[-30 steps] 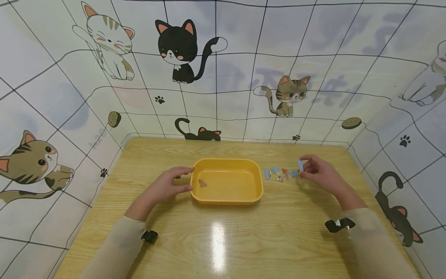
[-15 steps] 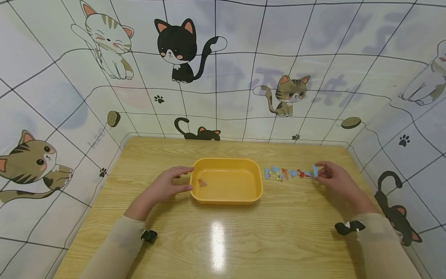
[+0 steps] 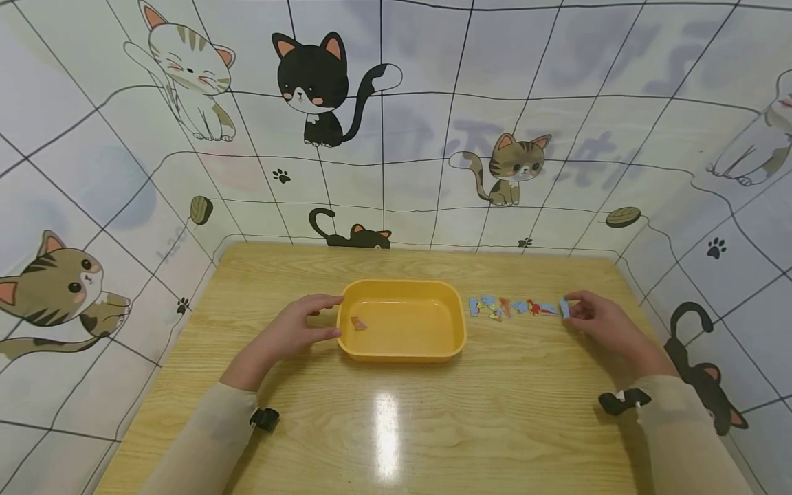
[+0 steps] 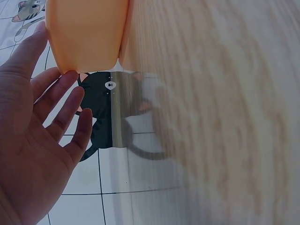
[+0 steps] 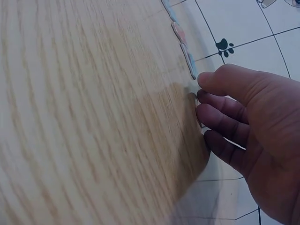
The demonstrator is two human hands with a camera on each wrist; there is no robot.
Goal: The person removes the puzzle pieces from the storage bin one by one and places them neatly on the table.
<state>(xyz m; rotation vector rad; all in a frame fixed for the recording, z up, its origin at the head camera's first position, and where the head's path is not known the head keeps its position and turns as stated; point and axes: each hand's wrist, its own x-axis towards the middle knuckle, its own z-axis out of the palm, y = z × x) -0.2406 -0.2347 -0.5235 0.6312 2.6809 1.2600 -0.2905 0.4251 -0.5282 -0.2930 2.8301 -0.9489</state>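
In the head view my left hand (image 3: pixel 293 324) is at the left end of a yellow plastic tray (image 3: pixel 405 356), its fingers and thumb spread and touching the end wall. The left wrist view also shows this hand (image 4: pixel 44 122) with loosely bent fingers against the tray (image 4: pixel 89 37). One small orange puzzle piece (image 3: pixel 359 324) lies inside the tray. On the right, my right hand (image 3: pixel 597 320) pinches a light-blue puzzle piece (image 3: pixel 564 307) at the table surface, beside the end of a row of puzzle pieces (image 3: pixel 520 306). The right wrist view largely hides this piece behind the fingertips.
The row of several blue, yellow, orange and red pieces runs right from near the tray's right wall along the wooden table (image 3: pixel 309 426). A cat-printed wall covering (image 3: pixel 421 137) borders the table at the back and sides.
My right hand has moved right along the row with the light-blue piece and lowered it from upright to tilted near the table. Red pieces behind it came into view. The left hand stayed put.
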